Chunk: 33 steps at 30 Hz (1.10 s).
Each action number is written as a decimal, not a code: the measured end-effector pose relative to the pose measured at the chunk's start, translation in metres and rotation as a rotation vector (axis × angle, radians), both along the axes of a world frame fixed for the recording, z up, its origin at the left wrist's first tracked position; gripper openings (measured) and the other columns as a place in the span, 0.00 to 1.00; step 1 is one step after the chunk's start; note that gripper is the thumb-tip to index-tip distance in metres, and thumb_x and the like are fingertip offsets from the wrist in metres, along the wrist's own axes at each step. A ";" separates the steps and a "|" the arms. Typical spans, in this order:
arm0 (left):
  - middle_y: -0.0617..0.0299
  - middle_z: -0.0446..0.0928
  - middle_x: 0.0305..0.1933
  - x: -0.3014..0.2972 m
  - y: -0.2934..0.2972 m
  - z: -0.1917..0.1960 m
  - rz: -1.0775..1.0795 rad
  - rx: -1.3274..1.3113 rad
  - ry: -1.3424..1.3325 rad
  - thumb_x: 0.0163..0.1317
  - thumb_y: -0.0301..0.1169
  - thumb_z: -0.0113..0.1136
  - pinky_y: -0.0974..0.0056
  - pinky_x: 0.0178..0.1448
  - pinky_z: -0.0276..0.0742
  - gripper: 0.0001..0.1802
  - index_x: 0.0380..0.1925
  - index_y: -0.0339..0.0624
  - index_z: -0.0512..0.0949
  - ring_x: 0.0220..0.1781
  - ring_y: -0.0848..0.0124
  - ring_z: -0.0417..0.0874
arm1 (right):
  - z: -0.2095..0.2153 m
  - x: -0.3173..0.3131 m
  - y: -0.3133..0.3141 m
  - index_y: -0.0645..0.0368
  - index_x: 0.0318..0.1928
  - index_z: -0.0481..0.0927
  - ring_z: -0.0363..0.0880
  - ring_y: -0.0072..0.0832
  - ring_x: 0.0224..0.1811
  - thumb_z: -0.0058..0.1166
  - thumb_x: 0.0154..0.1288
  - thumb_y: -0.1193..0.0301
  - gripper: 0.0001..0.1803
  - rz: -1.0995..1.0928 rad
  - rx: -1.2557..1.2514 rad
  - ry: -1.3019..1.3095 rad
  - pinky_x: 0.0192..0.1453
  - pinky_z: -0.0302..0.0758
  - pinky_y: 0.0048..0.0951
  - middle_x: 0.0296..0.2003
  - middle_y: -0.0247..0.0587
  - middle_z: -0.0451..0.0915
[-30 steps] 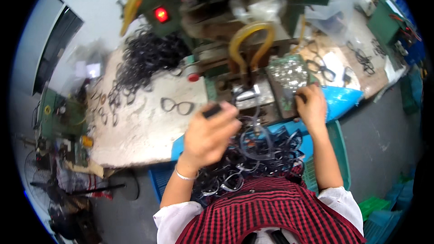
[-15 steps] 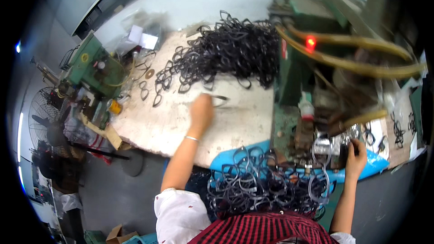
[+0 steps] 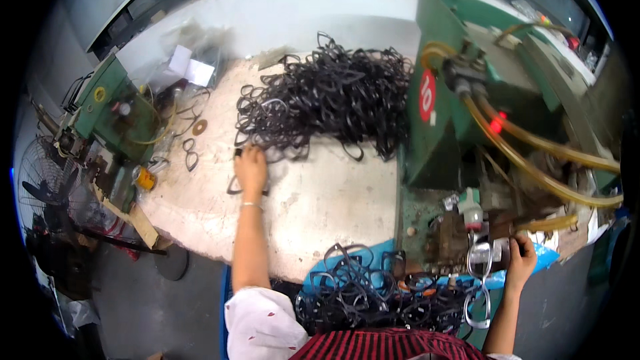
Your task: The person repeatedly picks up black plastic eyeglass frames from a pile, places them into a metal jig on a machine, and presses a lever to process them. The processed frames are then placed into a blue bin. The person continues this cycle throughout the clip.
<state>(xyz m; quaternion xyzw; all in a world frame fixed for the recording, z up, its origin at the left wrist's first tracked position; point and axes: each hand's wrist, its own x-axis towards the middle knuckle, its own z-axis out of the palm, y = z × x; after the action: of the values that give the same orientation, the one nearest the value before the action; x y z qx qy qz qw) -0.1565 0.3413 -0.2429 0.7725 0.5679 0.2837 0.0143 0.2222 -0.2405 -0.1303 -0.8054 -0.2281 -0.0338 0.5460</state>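
Head view, nearest us, shows a blue tray (image 3: 320, 273) heaped with dark eyeglass frames (image 3: 373, 293) at our lap. At the near right, our right hand (image 3: 521, 259) rests against the machine's work head (image 3: 477, 253), fingers curled; whether its grip holds the clear frame (image 3: 479, 260) there we cannot tell. Further out on the left, our left hand (image 3: 251, 168) lies flat on the pale bench (image 3: 320, 200), fingers spread over one black frame (image 3: 245, 185) and not yet closed on it. We judge this the step of setting down or sorting a frame beside the big pile (image 3: 327, 97) beyond; next calls for a clean pinch or release. Far off stands the green machine (image 3: 460, 93) with yellow hoses (image 3: 533, 153); the rim blurs small parts.
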 end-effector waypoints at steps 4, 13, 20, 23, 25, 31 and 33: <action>0.51 0.76 0.68 0.030 -0.109 0.034 -0.182 0.032 -0.062 0.66 0.39 0.58 0.48 0.70 0.67 0.15 0.49 0.49 0.86 0.60 0.46 0.76 | 0.038 -0.024 0.016 0.67 0.43 0.84 0.81 0.27 0.46 0.61 0.62 0.81 0.09 0.138 0.021 -0.016 0.54 0.75 0.25 0.42 0.39 0.84; 0.47 0.82 0.55 0.112 -0.234 0.149 -0.712 -0.030 -0.500 0.66 0.29 0.62 0.59 0.53 0.79 0.09 0.44 0.37 0.84 0.49 0.55 0.83 | 0.072 -0.065 0.091 0.68 0.64 0.69 0.79 0.19 0.45 0.67 0.58 0.80 0.33 0.310 0.456 0.270 0.56 0.73 0.22 0.37 0.34 0.84; 0.49 0.87 0.40 0.171 -0.335 0.274 -1.260 0.032 -0.739 0.66 0.17 0.61 0.66 0.44 0.84 0.04 0.39 0.29 0.83 0.41 0.66 0.90 | 0.091 -0.080 0.092 0.69 0.64 0.69 0.80 0.18 0.43 0.64 0.60 0.82 0.31 0.431 0.569 0.494 0.55 0.74 0.21 0.37 0.34 0.84; 0.47 0.87 0.41 0.176 -0.340 0.271 -1.129 -0.103 -0.882 0.65 0.17 0.61 0.63 0.44 0.85 0.03 0.37 0.30 0.83 0.40 0.61 0.90 | 0.092 -0.082 0.097 0.68 0.64 0.68 0.80 0.19 0.45 0.63 0.60 0.82 0.31 0.430 0.627 0.539 0.56 0.74 0.23 0.39 0.36 0.84; 0.47 0.87 0.41 0.168 -0.338 0.265 -1.223 -0.042 -0.850 0.64 0.17 0.61 0.63 0.45 0.85 0.04 0.38 0.30 0.83 0.39 0.60 0.90 | 0.101 -0.092 0.094 0.67 0.66 0.68 0.80 0.24 0.53 0.62 0.61 0.82 0.32 0.403 0.572 0.539 0.62 0.73 0.28 0.46 0.42 0.84; 0.51 0.88 0.35 0.101 -0.282 0.193 -0.928 0.293 -0.728 0.67 0.21 0.60 0.64 0.39 0.83 0.04 0.39 0.32 0.82 0.34 0.68 0.89 | 0.054 -0.051 0.051 0.65 0.68 0.70 0.75 0.35 0.65 0.58 0.65 0.81 0.30 0.349 0.278 0.102 0.71 0.69 0.36 0.62 0.47 0.77; 0.55 0.86 0.45 0.073 -0.195 0.154 -0.547 0.151 -0.861 0.70 0.27 0.61 0.66 0.50 0.81 0.08 0.45 0.35 0.82 0.44 0.68 0.86 | 0.000 0.003 0.026 0.67 0.67 0.71 0.75 0.35 0.65 0.51 0.69 0.83 0.25 0.192 0.161 0.048 0.72 0.67 0.36 0.62 0.47 0.77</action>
<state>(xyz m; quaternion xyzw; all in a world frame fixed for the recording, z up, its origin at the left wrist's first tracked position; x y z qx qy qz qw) -0.0833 0.1463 -0.0889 0.7050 0.2656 0.6021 0.2645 0.2253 -0.2143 -0.1308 -0.7342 -0.2874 0.0198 0.6148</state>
